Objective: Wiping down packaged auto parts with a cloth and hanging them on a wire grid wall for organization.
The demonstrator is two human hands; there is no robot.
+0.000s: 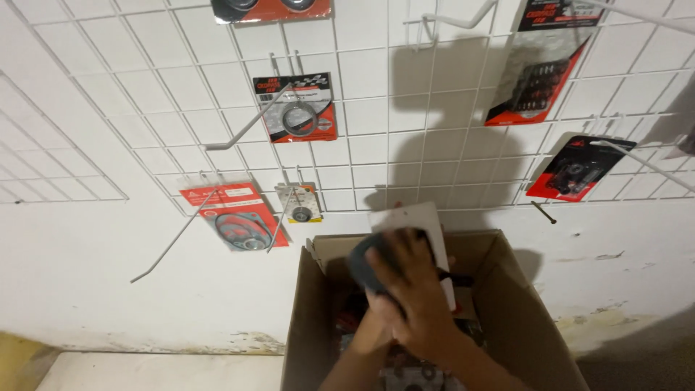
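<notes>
My right hand (416,289) is closed over a carded pack (420,217), a white backing card with a dark grey round part (364,262) on its left side. I hold the pack tilted just above the open cardboard box (517,311). My left hand (376,318) comes up from below. It sits under the right hand and against the pack's lower edge, with its fingers hidden. Several more red and black packs lie inside the box, partly covered by my arms.
A white wire grid (376,137) covers the wall behind the box. Long bare hooks (250,123) stick out of it. Red-and-black carded packs hang at the left (235,217), centre (297,108) and right (579,166). A small pack (300,204) hangs just above the box.
</notes>
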